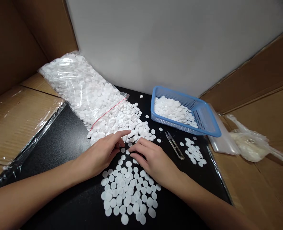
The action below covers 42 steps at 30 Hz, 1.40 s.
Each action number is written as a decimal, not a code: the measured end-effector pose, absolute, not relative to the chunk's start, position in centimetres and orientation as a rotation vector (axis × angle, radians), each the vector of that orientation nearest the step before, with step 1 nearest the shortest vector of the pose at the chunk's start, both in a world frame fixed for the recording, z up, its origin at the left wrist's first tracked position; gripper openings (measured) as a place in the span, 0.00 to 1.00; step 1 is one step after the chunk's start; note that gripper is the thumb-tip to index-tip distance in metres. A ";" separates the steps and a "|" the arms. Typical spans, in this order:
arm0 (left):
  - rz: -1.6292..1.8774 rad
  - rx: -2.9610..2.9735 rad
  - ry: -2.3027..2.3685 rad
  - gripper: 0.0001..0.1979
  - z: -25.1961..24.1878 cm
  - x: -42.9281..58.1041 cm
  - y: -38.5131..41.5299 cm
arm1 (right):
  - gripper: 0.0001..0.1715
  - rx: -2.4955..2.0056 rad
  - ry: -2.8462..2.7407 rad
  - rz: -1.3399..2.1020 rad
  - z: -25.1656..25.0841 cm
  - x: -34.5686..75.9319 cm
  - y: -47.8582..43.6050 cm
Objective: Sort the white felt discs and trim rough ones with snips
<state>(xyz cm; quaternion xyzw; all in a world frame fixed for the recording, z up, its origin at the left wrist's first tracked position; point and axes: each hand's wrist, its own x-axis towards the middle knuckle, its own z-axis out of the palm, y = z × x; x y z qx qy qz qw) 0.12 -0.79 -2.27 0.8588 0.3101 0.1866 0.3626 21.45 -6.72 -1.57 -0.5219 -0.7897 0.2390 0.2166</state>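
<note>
My left hand [103,151] lies palm down on the black tabletop [60,150], index finger stretched out onto the white round discs spilling from a clear zip bag [84,89]. My right hand [153,158] rests beside it with fingers extended flat, the fingertips on loose discs. Just below both hands lies a spread patch of white discs [128,191]. Neither hand visibly holds anything.
A blue plastic basket [209,123] part-filled with discs stands at the back right. Small thread snips [175,145] lie next to a little heap of discs [194,153]. Cardboard walls flank both sides, with a plastic bag [249,145] at right and a white panel behind.
</note>
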 end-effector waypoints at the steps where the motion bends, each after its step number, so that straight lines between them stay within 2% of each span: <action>1: 0.493 2.206 0.797 0.29 -2.4 0.1 -0.8 | 0.08 -1.449 -2.214 0.651 -1.7 21.2 -6.5; 5: 0.507 2.194 0.792 0.30 -2.7 0.1 -0.9 | 0.06 -1.512 -2.149 0.718 -2.0 20.6 -6.3; 9: 0.473 2.272 0.784 0.35 -2.8 -0.1 -1.7 | 0.11 -1.506 -2.040 0.853 -1.6 21.0 -6.5; 14: 0.454 2.328 0.686 0.38 -2.5 -0.1 -2.6 | 0.10 -1.371 -2.119 0.941 -1.5 21.9 -6.5; 17: 0.457 2.258 0.733 0.37 -2.4 0.0 -2.6 | 0.08 -1.398 -2.097 0.706 -2.2 22.1 -6.1; 20: 0.503 2.165 0.815 0.33 -2.2 0.3 -2.5 | 0.05 -1.434 -2.175 0.431 -3.2 21.9 -5.7; 25: 0.597 2.046 0.841 0.30 -1.8 0.6 -2.4 | 0.15 -1.427 -2.367 0.079 -3.8 21.3 -5.5; 27: 0.617 2.007 0.833 0.31 -2.0 0.6 -2.4 | 0.13 -1.438 -2.290 0.158 -3.4 21.2 -5.5; 30: 0.616 1.941 0.804 0.32 -2.5 0.5 -2.4 | 0.09 -1.517 -2.027 0.552 -2.3 21.4 -5.8; 34: 0.575 1.881 0.737 0.34 -3.0 0.5 -2.3 | 0.10 -1.681 -1.893 0.955 -1.3 22.3 -6.1; 42: 0.444 1.981 0.729 0.41 -2.9 0.0 -2.6 | 0.07 -1.734 -1.990 0.922 -0.7 23.6 -6.0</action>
